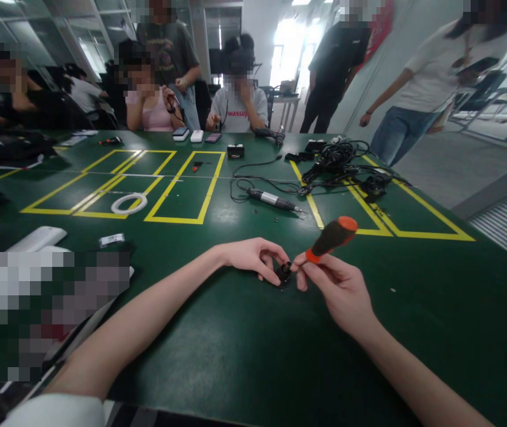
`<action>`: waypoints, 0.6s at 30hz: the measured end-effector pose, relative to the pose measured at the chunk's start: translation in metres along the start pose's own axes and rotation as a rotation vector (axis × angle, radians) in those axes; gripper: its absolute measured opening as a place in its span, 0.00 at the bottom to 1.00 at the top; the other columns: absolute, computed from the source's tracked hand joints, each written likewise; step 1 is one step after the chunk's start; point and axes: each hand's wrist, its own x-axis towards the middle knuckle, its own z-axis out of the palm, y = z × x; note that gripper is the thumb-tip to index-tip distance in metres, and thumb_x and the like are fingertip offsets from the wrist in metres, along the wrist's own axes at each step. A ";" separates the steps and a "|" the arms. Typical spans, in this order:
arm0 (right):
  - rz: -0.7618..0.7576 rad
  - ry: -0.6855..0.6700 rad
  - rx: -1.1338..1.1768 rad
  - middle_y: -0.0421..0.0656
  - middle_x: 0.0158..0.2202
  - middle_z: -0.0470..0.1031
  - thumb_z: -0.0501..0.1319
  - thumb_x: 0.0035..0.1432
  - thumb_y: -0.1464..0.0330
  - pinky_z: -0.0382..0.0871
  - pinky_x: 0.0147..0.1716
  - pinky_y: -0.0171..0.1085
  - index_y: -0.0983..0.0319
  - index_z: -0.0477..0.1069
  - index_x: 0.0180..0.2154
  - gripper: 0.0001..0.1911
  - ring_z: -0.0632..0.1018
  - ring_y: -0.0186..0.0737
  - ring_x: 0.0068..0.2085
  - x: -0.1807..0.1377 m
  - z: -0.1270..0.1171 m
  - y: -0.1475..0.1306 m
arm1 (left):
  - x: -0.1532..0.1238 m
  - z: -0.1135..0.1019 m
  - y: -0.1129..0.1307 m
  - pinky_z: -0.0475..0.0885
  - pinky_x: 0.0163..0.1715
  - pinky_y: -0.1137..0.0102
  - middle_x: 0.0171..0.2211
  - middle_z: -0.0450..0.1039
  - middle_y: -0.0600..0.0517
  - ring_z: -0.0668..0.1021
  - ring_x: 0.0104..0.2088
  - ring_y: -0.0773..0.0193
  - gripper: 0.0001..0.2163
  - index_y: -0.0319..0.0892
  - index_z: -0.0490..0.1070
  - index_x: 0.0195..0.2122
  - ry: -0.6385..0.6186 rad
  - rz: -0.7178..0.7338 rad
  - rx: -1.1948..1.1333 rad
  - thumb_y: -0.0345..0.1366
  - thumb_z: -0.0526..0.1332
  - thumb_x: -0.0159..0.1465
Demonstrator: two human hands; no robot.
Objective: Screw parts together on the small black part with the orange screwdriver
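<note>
A small black part [284, 273] rests on the green tabletop [217, 332], and my left hand [253, 256] has its thumb and fingers closed around it. My right hand [337, 284] grips a screwdriver [332, 238] with a black and orange handle, pinched low near the shaft. The handle tilts up and to the right. Its tip points towards the black part, but my fingers cover most of the shaft, so I cannot tell whether the two touch.
Beyond my hands lies a grey and black electric screwdriver [273, 199] with a cable. Tangled black cables [337, 157] are at the back right. A white tape ring [129, 203] lies left, near yellow tape outlines. Several people sit or stand behind the table.
</note>
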 end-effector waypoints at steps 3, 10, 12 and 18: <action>-0.005 -0.013 0.053 0.43 0.27 0.78 0.67 0.62 0.54 0.76 0.24 0.38 0.60 0.77 0.34 0.16 0.76 0.37 0.23 0.000 0.002 0.001 | -0.001 0.000 0.001 0.73 0.28 0.74 0.32 0.79 0.53 0.78 0.27 0.70 0.23 0.39 0.75 0.43 -0.006 -0.008 0.017 0.38 0.79 0.48; 0.014 0.016 0.043 0.43 0.27 0.78 0.71 0.58 0.53 0.75 0.24 0.36 0.60 0.75 0.33 0.17 0.76 0.36 0.23 -0.002 0.002 -0.002 | -0.001 0.001 0.005 0.73 0.28 0.74 0.30 0.79 0.54 0.78 0.26 0.70 0.24 0.39 0.76 0.43 0.004 -0.028 0.030 0.38 0.79 0.47; 0.012 0.015 0.020 0.42 0.26 0.77 0.71 0.58 0.54 0.74 0.24 0.36 0.61 0.76 0.32 0.17 0.75 0.36 0.23 -0.001 0.001 -0.003 | -0.001 0.001 0.005 0.74 0.29 0.74 0.29 0.79 0.55 0.78 0.26 0.70 0.24 0.39 0.76 0.43 0.006 -0.030 0.014 0.37 0.79 0.46; 0.017 -0.014 0.076 0.42 0.25 0.77 0.68 0.61 0.53 0.74 0.24 0.37 0.60 0.76 0.34 0.17 0.76 0.38 0.23 -0.002 0.001 0.001 | -0.001 0.001 0.004 0.74 0.29 0.74 0.32 0.80 0.54 0.79 0.28 0.70 0.23 0.39 0.76 0.42 0.001 -0.015 -0.001 0.37 0.79 0.47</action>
